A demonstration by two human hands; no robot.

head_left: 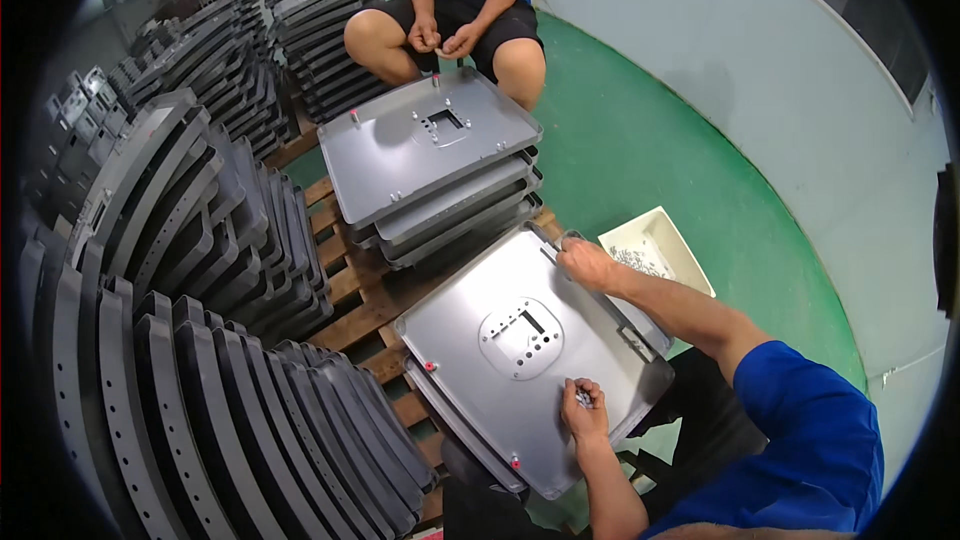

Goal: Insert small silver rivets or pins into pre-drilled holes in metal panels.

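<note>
Grey sheet-metal panel (530,360) lies flat across the person's lap area in the head view, resting on a second panel (455,420) whose edge shows beneath it, both partly over a wooden pallet (370,305). Its long axis runs from the lower left, near the person, up toward the upper right. A round embossed patch with slots (521,337) sits in its middle, between the two hands.

Left hand (584,410) rests on the near edge of the panel, just below that patch; its fingers are pinched narrow around small silvery parts, likely screws, though they are too small to tell surely. Right hand (586,262) reaches out to the far upper corner of the same panel, fingers curled closed on the rim there; whether it holds a small part I cannot tell. So the left hand is the nearer one to the central patch, which lies up and slightly leftward from it, while the right hand is at the far corner, nearest a white tray (657,245) of small parts on the green floor (640,140).

Red-tipped studs (430,367) stand near the panel's left edge. Beyond, a seated co-worker's hands (440,37) are clasped above another stack of grey panels (430,150). Dark curved parts (200,270) stand stacked on the left.
</note>
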